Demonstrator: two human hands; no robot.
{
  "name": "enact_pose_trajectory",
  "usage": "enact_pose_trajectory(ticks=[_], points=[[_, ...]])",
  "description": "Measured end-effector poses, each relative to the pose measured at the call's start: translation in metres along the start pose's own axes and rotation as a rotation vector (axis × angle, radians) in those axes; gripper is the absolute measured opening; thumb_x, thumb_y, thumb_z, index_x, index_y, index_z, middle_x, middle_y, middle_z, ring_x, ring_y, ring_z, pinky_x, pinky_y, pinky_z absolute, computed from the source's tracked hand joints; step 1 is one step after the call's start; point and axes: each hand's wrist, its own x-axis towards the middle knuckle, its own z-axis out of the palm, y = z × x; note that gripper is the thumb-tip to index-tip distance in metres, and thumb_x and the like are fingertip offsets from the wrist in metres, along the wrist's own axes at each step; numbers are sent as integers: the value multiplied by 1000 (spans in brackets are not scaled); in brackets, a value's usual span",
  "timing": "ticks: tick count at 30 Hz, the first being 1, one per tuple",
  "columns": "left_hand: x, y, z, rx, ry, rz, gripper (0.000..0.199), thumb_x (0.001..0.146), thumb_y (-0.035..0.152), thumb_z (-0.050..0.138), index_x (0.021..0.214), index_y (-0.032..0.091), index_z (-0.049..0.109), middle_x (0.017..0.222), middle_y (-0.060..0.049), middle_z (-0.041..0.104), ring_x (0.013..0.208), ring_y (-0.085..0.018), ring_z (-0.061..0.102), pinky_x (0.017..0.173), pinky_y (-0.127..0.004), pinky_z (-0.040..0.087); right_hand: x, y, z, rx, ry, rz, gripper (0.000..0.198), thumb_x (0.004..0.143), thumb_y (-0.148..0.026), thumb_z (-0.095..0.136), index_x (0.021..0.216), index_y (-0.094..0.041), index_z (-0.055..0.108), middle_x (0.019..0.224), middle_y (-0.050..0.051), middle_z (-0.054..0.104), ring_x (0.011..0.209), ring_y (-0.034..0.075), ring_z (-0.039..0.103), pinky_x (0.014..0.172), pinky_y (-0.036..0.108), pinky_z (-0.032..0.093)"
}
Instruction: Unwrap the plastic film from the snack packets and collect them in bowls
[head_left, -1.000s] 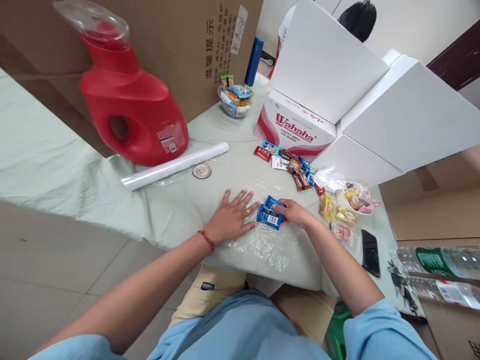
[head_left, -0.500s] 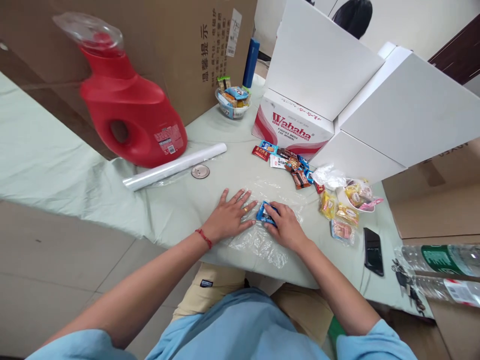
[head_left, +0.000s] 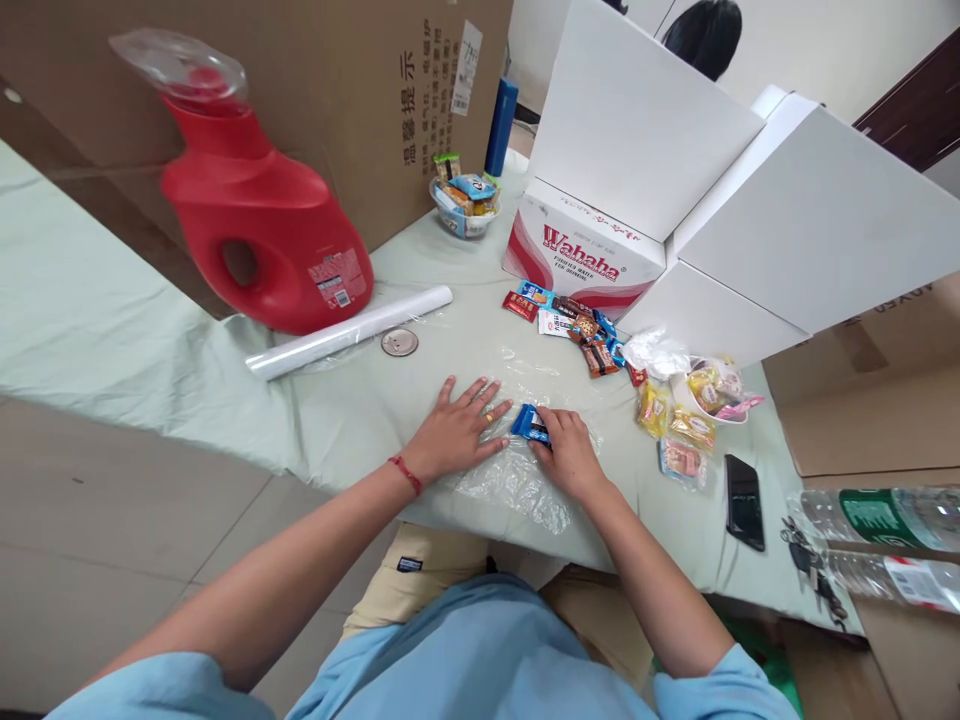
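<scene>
A sheet of clear plastic film [head_left: 517, 490] lies crinkled on the green tablecloth before me. My left hand [head_left: 461, 428] rests flat on the film's left side, fingers spread, holding nothing. On the middle of the film is a blue snack packet [head_left: 527, 424]. My right hand [head_left: 568, 448] grips the packet's right end between thumb and fingers, which hide part of it. A roll of plastic film [head_left: 352, 332] lies to the left, beside a round silvery disc [head_left: 400, 343]. Beyond my hands, several wrapped snacks [head_left: 571, 318] are heaped together.
A red detergent jug [head_left: 262, 220] stands back left. A bowl of snacks [head_left: 465, 215] sits farther back, near a white Wahaba-style carton [head_left: 581, 250] with raised flaps. At right are a snack cup [head_left: 709, 395], a phone [head_left: 745, 502], keys [head_left: 814, 575] and plastic bottles [head_left: 885, 517].
The fingers of my right hand have drawn back to the packet's right end, so more of the blue packet shows. My left hand stays in place.
</scene>
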Motion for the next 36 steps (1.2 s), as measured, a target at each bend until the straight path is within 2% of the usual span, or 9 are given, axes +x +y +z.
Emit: enact_pose_trajectory(ticks=[4,8,14,19,23,26,29,31,36], points=[[-1,1,0,-10,-6,-10,63,104,63,45,159,32,49,173,-12,35,160,-34,33,129,-69,8,5,7,-6,3,-22,-13,53,96,-24,66,147,-18,57,135,15,68,123,34,56,110,51,46],[-1,1,0,-26,-9,-15,64,104,63,44,161,33,46,174,-11,33,161,-34,32,129,-71,6,7,11,-14,47,12,-53,50,98,-26,64,148,-19,56,136,15,67,123,32,57,110,49,45],[0,3,1,-42,-15,-57,74,103,65,44,167,28,35,174,-15,30,161,-35,31,128,-74,1,12,15,-28,13,65,-30,51,98,-21,57,149,-19,55,135,14,67,121,33,56,109,49,45],[0,1,-2,-61,-12,-92,72,104,66,41,167,32,32,176,-13,26,161,-36,32,125,-78,2,-7,49,-24,-21,27,75,49,97,-24,56,146,-18,57,131,14,68,118,33,58,106,50,48],[-1,0,-3,-80,-21,-104,64,108,61,35,167,37,31,178,-9,20,160,-35,33,125,-78,5,-30,81,-15,-46,93,129,50,97,-24,53,147,-20,56,134,15,67,119,32,59,105,50,49],[-2,2,-2,-48,-30,-120,61,108,57,36,165,34,38,176,-11,26,161,-36,32,125,-79,1,-39,94,-18,-3,176,150,48,97,-27,53,144,-19,58,129,15,68,116,32,61,104,51,50],[-2,6,0,-6,-33,-145,60,107,56,39,162,32,44,175,-13,29,162,-36,27,124,-79,-2,-36,89,-28,114,268,142,47,98,-32,55,143,-18,58,124,15,69,113,31,63,102,50,51],[-2,7,1,5,-39,-155,62,106,59,41,162,32,44,175,-14,28,163,-37,25,123,-80,-2,-28,75,-35,187,277,96,47,99,-33,56,144,-19,57,126,14,69,115,30,63,103,49,51],[0,7,2,11,-25,-164,69,103,65,43,164,33,40,175,-14,29,162,-39,27,123,-80,-2,7,26,-31,206,137,-50,50,98,-25,59,148,-24,56,134,13,67,120,29,61,108,47,49]])
